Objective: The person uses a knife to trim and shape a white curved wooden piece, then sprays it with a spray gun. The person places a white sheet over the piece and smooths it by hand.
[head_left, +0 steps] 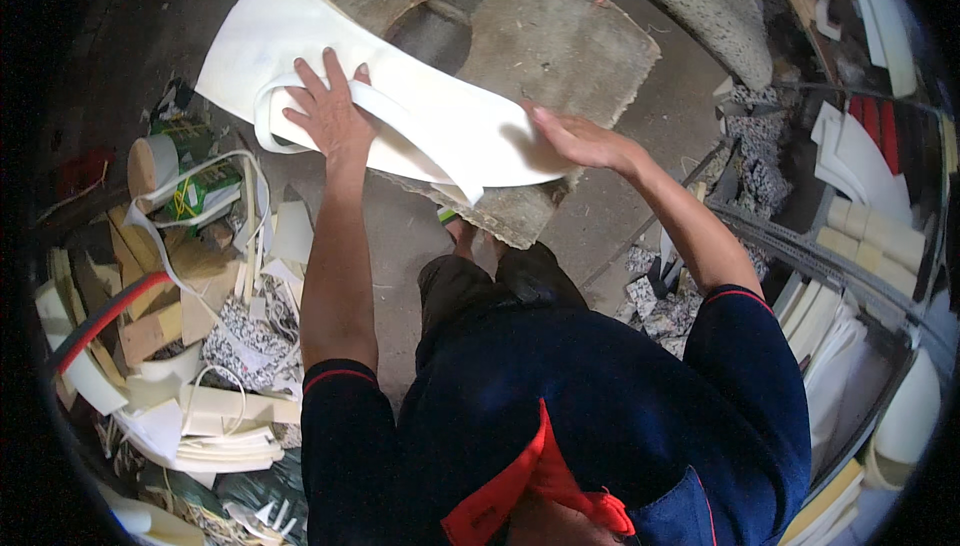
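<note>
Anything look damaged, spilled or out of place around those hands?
Yes: the brown board under the white sheet has a ragged, broken-looking edge rather than a clean one. To the left, speckled scraps lie jumbled among wood pieces and pale offcuts; untidy, though possibly ordinary waste.

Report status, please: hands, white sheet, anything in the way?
Left hand spread on white sheet; right hand at its right end. Sheet over brown board. Curved white strip across sheet, under left hand, possibly in the way.
</note>
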Available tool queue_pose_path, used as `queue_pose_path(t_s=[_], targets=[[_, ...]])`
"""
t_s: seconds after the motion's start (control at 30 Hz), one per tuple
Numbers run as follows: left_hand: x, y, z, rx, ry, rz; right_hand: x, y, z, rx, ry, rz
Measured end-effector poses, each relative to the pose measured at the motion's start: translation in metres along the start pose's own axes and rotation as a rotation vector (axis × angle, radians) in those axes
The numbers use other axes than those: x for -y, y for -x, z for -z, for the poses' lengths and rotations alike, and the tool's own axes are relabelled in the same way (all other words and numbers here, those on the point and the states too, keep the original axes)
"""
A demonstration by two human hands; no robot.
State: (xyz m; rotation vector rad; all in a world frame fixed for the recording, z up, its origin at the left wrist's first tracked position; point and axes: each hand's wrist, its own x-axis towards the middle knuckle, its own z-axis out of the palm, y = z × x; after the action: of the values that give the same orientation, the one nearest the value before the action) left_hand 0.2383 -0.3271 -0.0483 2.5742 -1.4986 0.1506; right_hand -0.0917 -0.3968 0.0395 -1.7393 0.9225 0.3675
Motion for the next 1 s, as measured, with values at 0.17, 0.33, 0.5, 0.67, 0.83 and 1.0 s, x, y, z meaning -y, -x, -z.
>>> queue_pose_path(t_s=[0.17, 0.33, 0.5, 0.67, 0.83, 1.0], targets=[[0.001, -0.002, -0.006, 0.002, -0.018, 0.030, -0.070, 0.086, -0.015, -0.195, -0.426, -0.108], [0.010, 0.002, 0.016, 0.115, 0.175, 0.006, -0.125, 0.138, -0.052, -0.648, -0.313, -0.066], [0.024, 0.116, 0.089, 0.241, 0.220, -0.208, -0.139, 0.144, -0.104, -0.688, -0.508, -0.213], [0.091, 0.222, 0.139, 0.600, 0.369, -0.120, -0.123, 0.120, -0.123, -0.755, -0.457, -0.097], [0.266, 0.235, 0.125, 0.630, 0.284, 0.409, -0.087, 0.101, -0.108, -0.855, -0.289, 0.010], [0.592, 0.185, 0.094, 0.457, 0.435, 0.499, -0.034, 0.069, -0.118, -0.925, -0.238, 0.003]])
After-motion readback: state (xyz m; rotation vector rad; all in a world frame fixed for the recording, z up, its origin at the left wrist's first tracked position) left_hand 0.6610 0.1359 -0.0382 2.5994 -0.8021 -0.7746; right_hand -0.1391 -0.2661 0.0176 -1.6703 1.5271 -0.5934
